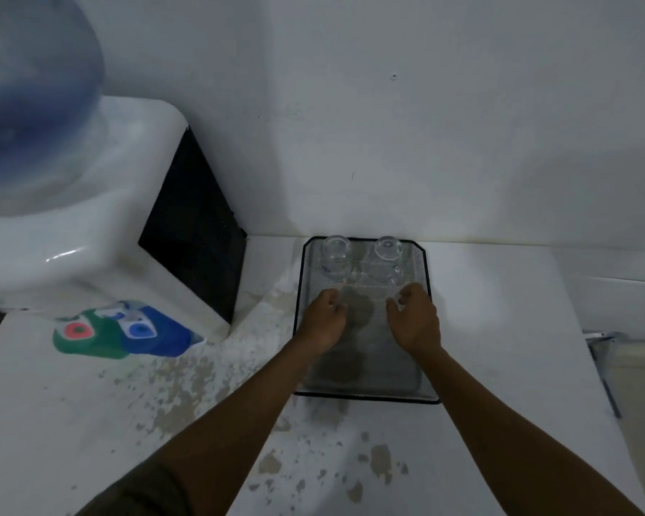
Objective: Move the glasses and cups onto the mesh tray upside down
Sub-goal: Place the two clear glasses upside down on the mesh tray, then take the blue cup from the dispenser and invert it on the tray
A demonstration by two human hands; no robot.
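Observation:
Two clear glass mugs stand upside down side by side at the far end of the black-rimmed mesh tray (423,366): the left mug (336,260) and the right mug (387,260), each with its handle towards me. My left hand (326,318) hovers over the tray just short of the left mug, fingers loosely curled and holding nothing. My right hand (416,320) hovers just short of the right mug, thumb and fingers apart, empty as far as I can see. Neither hand touches a mug.
The tray lies on a white counter (499,310) with flaking paint, against a white wall. A water dispenser (90,225) with a blue bottle (30,98) stands at the left, its red and blue taps (108,327) below. A metal bracket (604,351) is at the right edge.

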